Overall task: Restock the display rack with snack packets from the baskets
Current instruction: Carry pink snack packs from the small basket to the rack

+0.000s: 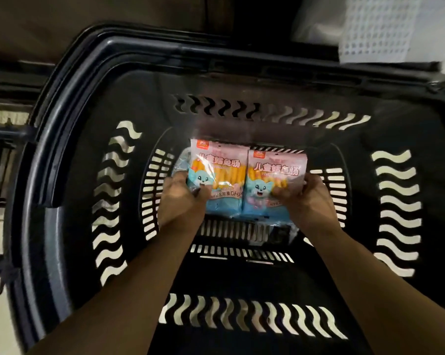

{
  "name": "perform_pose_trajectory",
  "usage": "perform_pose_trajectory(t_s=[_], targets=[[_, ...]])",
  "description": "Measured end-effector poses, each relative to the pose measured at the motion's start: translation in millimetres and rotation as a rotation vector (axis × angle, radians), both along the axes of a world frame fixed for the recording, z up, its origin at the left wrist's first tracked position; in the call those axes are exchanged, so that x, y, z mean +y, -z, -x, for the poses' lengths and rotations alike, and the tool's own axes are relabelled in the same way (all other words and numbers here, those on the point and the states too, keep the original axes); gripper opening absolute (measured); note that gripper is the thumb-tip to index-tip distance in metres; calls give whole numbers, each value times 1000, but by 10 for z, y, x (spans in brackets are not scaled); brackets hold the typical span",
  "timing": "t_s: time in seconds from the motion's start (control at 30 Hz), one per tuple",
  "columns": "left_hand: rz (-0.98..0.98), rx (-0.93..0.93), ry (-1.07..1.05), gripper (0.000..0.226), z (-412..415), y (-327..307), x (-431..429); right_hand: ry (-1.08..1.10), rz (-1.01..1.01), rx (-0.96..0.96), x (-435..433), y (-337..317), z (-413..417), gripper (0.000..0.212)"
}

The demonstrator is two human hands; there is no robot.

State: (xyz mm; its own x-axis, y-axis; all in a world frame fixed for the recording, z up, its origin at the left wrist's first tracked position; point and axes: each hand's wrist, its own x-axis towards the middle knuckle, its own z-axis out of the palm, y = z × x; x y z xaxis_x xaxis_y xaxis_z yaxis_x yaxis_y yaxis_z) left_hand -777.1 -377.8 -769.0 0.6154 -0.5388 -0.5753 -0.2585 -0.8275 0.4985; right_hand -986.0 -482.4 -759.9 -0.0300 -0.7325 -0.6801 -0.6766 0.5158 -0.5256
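Reaching right down to the floor of the black slotted plastic shopping basket [70,155] with both hands. Gripping one glossy pink-and-blue snack packet [216,172], the kind with orange sticks and a blue cartoon critter on the front, in the left hand [183,198], with the thumb curled over the lower front and the fingers tucked behind. Same deal for the right hand [306,198], pinching the matching second packet [275,172] at its lower right corner. Holding the two side by side between the thumbs, inner edges touching, faces up. Probably grabbing a pair per trip and keeping the labels readable for shelving. Gripping low, likely to leave the top edges free. Also spotting a bluish wrapper [181,160] just beyond the left fingertips, underneath. No sign of the display rack from here. Can't tell whether lifted clear of the basket floor yet.
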Motion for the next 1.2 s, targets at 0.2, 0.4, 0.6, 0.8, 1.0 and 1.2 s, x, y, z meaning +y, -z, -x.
perform_pose_trajectory(t_s=[0.2, 0.4, 0.6, 0.8, 1.0, 1.2], targets=[[-164, -32, 193, 66, -74, -294, 27, -349, 8, 301, 60, -322, -16, 70], [-375, -210, 571, 61, -144, -996, 103, -733, 30, 524, 269, -1079, -111, 61], [-380, -386, 803, 48, -83, -2375, 299, -905, 188, 557, 611, -2404, -223, 57], [-292, -487, 836, 40, -74, -4263, 710, -937, 370, 612, 967, -4231, -174, 46], [-171, -551, 809, 34, -119, -5928, 1164, -922, 491, 640, 1405, -5776, -148, 36], [-64, -595, 823, 42, -81, -6859, 1531, -908, 646, 686, 1820, -6767, -165, 38]])
